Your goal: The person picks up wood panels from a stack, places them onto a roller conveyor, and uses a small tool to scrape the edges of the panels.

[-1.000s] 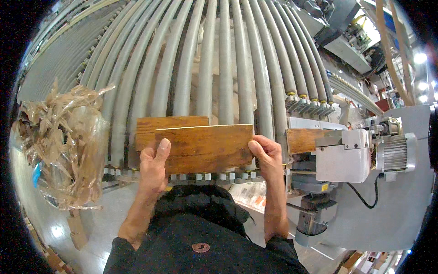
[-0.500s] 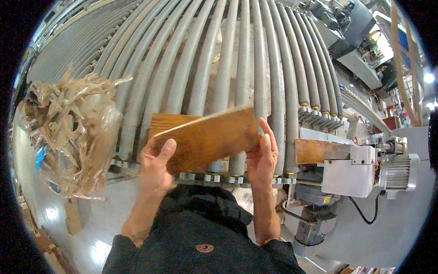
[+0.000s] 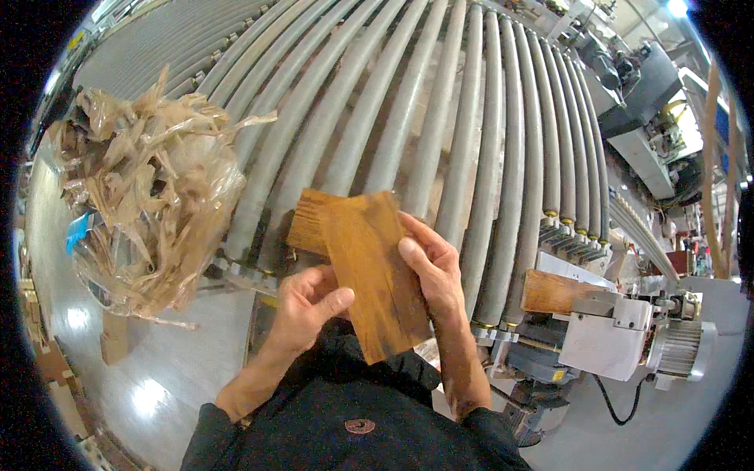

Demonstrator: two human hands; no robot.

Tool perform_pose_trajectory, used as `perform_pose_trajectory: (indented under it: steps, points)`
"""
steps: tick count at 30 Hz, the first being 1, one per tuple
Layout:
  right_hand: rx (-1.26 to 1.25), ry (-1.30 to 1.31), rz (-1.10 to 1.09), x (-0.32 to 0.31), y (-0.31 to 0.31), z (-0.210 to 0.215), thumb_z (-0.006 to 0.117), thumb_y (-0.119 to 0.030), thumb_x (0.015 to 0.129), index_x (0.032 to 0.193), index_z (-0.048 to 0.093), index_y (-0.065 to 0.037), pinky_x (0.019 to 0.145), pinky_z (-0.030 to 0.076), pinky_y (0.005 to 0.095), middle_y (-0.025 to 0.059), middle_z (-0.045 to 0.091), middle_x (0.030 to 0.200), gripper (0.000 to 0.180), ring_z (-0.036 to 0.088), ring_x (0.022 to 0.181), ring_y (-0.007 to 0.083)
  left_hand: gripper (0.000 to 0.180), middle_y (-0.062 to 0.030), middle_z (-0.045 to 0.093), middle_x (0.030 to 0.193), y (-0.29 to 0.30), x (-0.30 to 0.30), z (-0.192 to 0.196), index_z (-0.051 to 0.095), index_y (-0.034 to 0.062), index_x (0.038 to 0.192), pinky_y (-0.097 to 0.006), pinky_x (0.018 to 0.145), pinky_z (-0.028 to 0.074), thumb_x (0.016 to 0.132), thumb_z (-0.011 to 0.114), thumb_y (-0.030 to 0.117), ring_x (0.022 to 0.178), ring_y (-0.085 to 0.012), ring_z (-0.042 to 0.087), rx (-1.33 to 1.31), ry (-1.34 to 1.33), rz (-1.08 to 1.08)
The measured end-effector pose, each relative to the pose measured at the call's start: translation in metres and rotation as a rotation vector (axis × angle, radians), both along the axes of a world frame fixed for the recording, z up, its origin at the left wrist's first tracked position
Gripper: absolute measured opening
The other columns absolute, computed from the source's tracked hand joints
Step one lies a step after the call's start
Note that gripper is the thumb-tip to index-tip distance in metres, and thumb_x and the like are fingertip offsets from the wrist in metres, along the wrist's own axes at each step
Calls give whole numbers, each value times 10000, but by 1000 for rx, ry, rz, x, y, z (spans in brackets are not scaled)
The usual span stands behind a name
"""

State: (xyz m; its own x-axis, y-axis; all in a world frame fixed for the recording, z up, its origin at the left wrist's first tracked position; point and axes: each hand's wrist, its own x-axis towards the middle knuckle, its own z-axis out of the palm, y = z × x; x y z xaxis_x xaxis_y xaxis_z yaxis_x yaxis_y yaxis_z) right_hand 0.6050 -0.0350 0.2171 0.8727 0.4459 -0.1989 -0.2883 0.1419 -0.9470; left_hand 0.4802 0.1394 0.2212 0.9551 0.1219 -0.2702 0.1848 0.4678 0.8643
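A brown wooden board (image 3: 375, 271), flat and rectangular, is tilted in front of my body with a broad face up. My right hand (image 3: 437, 267) grips its right edge near the far end, thumb on the face. At the left edge is my left hand (image 3: 308, 308), its thumb over the rim and its fingers curled, partly hidden. Behind the held piece, a second wooden board (image 3: 308, 224) with visible grain lies on the rollers, partly covered by the first.
A roller conveyor (image 3: 385, 133) of long grey rollers stretches ahead. Crumpled clear-brown plastic film (image 3: 157, 196) is heaped at left. On the right stands a machine with a white housing (image 3: 605, 337) and a motor (image 3: 679, 345), with another wooden piece (image 3: 558, 292) against it.
The held board has turned from lying crosswise to standing nearly lengthwise, its near end now close to my body. My left hand has slid to its side edge. The view has shifted left.
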Motion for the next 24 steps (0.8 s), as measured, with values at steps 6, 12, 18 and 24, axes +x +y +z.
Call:
perform_pose_trajectory:
  steps: [6,12,18,24]
  points:
    - [-191,138,168,2,-21,-8,718,-212,939,1158,699,50,861,526,299,79,732,1036,342,645,957,117,354,-95,714,1085,-3,-3,-14,628,-52,1194,-299,839,553,906,751,113,922,-146,680,27,11,220]
    - [-493,-485,304,36,-13,13,663,-176,954,1126,720,11,887,522,328,142,741,1041,260,691,952,266,253,-83,720,973,4,-11,-28,665,-30,1101,-292,791,551,907,746,111,885,-139,681,181,165,98]
    - [-695,-940,224,71,9,-10,731,-172,870,1051,755,-77,896,501,398,108,646,1018,206,568,1067,294,219,-66,693,784,44,-1,-31,670,6,1011,-223,597,503,952,696,215,714,-100,672,763,61,267]
    - [-520,-610,-200,47,-16,-25,818,-288,803,1229,680,-39,980,467,408,144,647,1175,512,591,1134,269,620,-170,576,1366,99,59,-43,574,2,1349,-357,933,503,853,803,293,1296,-239,515,865,19,349]
